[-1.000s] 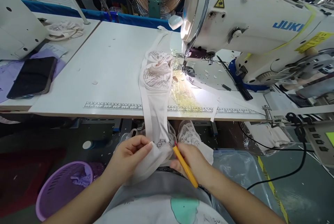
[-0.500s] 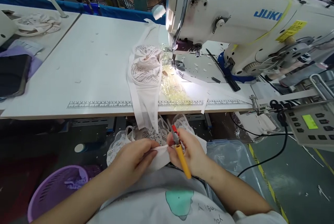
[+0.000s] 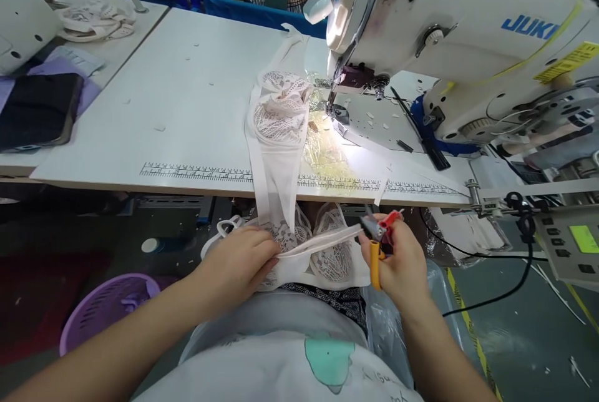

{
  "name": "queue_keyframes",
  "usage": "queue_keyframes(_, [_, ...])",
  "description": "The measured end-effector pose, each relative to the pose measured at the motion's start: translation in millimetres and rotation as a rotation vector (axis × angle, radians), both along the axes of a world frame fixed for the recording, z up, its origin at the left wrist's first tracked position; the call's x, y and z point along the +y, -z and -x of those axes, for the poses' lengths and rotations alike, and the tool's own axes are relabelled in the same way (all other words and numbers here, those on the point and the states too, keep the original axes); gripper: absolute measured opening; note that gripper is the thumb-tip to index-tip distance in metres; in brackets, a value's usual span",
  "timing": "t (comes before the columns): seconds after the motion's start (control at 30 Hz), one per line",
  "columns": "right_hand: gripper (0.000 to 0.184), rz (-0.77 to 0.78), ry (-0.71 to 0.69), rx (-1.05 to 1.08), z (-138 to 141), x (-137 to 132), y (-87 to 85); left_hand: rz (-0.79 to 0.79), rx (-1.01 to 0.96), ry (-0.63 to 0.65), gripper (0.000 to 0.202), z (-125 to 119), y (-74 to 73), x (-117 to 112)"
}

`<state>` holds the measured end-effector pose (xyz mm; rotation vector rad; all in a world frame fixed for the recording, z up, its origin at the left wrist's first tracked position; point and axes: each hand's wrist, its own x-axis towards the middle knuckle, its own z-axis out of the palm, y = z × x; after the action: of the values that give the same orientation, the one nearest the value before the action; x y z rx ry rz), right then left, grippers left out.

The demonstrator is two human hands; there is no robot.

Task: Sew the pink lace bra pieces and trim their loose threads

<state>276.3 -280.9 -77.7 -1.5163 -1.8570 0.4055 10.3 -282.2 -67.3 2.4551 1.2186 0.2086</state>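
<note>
My left hand (image 3: pixel 241 261) is closed on the edge of a white lace bra (image 3: pixel 332 261) that lies across my lap. From there the bra's pale band (image 3: pixel 322 241) runs taut to my right hand (image 3: pixel 405 258). That hand is wrapped round small scissors (image 3: pixel 375 264) with orange and red handles, their blades by the band's right end. Whether its fingers also pinch the band is hidden. Another lace bra (image 3: pixel 281 118) lies on the table beside the needle area, its lower part hanging over the front edge above my lap.
A JUKI sewing machine (image 3: pixel 468 27) stands at the right, its lamp lit. Black tweezers (image 3: pixel 433 146) and fabric scraps lie near its base. A printed ruler (image 3: pixel 201 172) runs along the table's front. A phone (image 3: pixel 40 108) lies at left; a purple basket (image 3: pixel 100 302) stands below.
My right hand has moved right with the scissors, away from my left hand, and the band is now stretched between them. The view has shifted slightly.
</note>
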Motion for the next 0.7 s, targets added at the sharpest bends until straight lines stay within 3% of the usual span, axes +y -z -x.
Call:
queue_keyframes(0.1, [0.029,0.23,-0.227,0.13,21,-4,-3.4,-0.028,-0.007,0.043,0.027,-12,0.2,0])
queue_keyframes(0.17, [0.021,0.413,-0.408,0.215,38,-6,-1.5,-0.066,-0.052,0.083,0.024,-19,2.3,-1])
queue_keyframes(0.23, [0.012,0.47,-0.479,0.207,51,-7,3.6,-0.093,-0.049,0.139,0.023,-22,3.7,-1])
queue_keyframes(0.4, [0.017,0.504,-0.455,0.244,52,-3,14.4,-0.185,0.125,0.227,0.029,-3,6.9,0])
queue_keyframes(0.53, [0.02,0.531,-0.444,0.28,42,-2,17.6,-0.245,0.207,0.137,0.041,29,8.4,-2])
queue_keyframes(0.7, [0.02,0.537,-0.429,0.319,36,-5,20.9,-0.059,-0.064,-0.076,0.032,52,-3.7,-7])
